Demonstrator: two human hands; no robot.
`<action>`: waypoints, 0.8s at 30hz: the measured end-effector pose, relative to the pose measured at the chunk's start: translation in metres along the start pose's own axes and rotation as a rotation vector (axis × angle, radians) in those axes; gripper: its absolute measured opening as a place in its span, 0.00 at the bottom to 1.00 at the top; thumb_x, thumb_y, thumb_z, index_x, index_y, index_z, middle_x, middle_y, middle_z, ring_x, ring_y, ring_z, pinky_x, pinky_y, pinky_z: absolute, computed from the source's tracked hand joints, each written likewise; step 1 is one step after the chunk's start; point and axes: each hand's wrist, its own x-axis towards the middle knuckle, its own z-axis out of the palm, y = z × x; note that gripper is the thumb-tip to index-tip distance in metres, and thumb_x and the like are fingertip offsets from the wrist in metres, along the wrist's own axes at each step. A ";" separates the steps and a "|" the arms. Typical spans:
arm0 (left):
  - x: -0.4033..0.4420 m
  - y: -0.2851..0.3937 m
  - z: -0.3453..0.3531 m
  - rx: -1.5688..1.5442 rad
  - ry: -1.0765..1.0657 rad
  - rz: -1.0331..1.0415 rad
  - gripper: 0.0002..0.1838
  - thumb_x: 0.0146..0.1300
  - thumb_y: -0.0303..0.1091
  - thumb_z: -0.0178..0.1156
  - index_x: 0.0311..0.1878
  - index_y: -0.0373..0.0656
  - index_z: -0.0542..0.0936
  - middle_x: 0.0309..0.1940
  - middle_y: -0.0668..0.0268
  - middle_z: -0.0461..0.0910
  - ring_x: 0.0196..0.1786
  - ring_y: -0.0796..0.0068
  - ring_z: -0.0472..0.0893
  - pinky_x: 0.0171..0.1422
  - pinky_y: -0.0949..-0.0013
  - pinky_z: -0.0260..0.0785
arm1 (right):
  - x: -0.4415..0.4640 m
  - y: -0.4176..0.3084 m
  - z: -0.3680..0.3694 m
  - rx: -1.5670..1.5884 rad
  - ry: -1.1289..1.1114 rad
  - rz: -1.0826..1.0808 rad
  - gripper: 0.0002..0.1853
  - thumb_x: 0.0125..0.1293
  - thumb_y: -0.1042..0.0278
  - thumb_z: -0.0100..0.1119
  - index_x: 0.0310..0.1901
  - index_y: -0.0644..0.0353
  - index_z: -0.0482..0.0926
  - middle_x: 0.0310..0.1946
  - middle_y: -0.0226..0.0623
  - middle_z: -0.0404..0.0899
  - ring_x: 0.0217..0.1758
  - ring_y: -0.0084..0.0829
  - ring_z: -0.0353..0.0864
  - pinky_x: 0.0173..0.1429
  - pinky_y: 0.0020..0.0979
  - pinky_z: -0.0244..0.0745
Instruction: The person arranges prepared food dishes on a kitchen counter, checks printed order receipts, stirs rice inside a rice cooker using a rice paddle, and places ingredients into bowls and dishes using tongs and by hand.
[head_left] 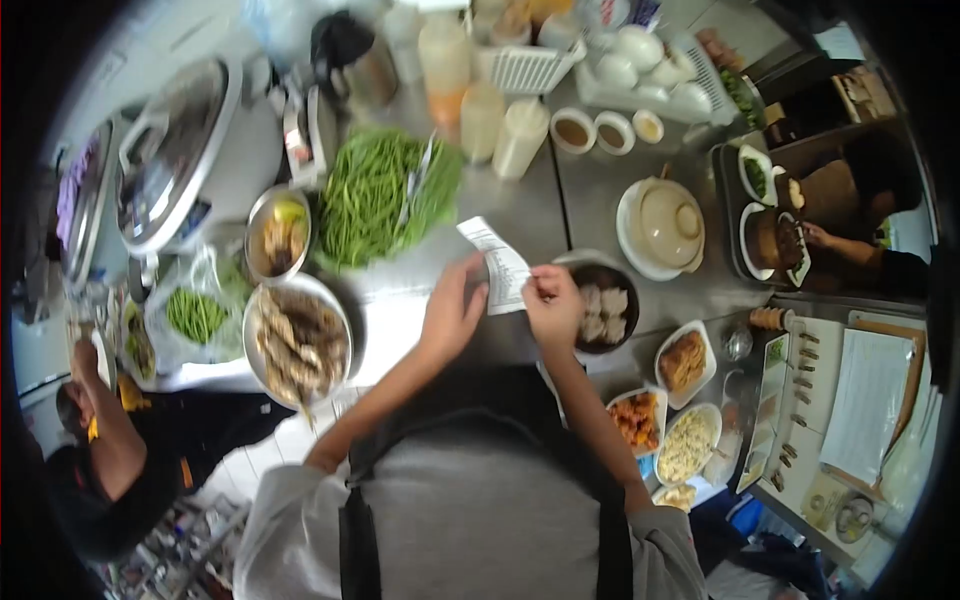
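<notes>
A narrow printed paper slip [508, 272] stands out over the steel counter in front of my chest. My right hand [553, 305] pinches its right edge between thumb and fingers. Just left of the slip is my left hand [455, 308], its fingers apart from the thumb and nothing visible between them. A dark round pot with several pale dumplings [604, 312] lies right beside my right hand. Beyond my left hand, a pile of long green vegetables [370, 195] rests on a plastic bag.
Left are a bowl of fish [298, 340], a metal bowl [279, 235] and a large lidded pot [175, 160]. Right are a lidded clay pot [664, 225] and several food dishes [686, 362]. Squeeze bottles [520, 138] stand ahead. One person [120, 450] is at left; another person's hand [820, 237] reaches a tray.
</notes>
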 end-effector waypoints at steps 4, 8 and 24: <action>-0.003 -0.025 0.004 0.293 -0.060 0.136 0.30 0.55 0.28 0.62 0.63 0.42 0.67 0.60 0.56 0.70 0.65 0.51 0.65 0.68 0.56 0.58 | -0.035 0.019 0.015 -0.321 -0.140 -0.078 0.13 0.50 0.81 0.60 0.40 0.61 0.79 0.24 0.40 0.77 0.25 0.32 0.79 0.32 0.32 0.75; -0.005 -0.046 0.001 0.364 -0.071 0.221 0.33 0.53 0.31 0.64 0.64 0.43 0.66 0.63 0.58 0.68 0.68 0.50 0.62 0.70 0.52 0.54 | -0.034 0.029 0.018 -0.520 -0.226 -0.133 0.13 0.53 0.77 0.58 0.42 0.59 0.78 0.27 0.43 0.75 0.25 0.42 0.78 0.34 0.40 0.75; 0.021 -0.082 -0.009 0.460 -0.095 0.264 0.35 0.56 0.47 0.64 0.67 0.49 0.68 0.71 0.70 0.59 0.74 0.56 0.53 0.76 0.51 0.44 | 0.033 0.030 0.043 -0.772 -0.391 -0.650 0.05 0.52 0.68 0.65 0.32 0.56 0.82 0.35 0.34 0.79 0.46 0.39 0.75 0.54 0.39 0.70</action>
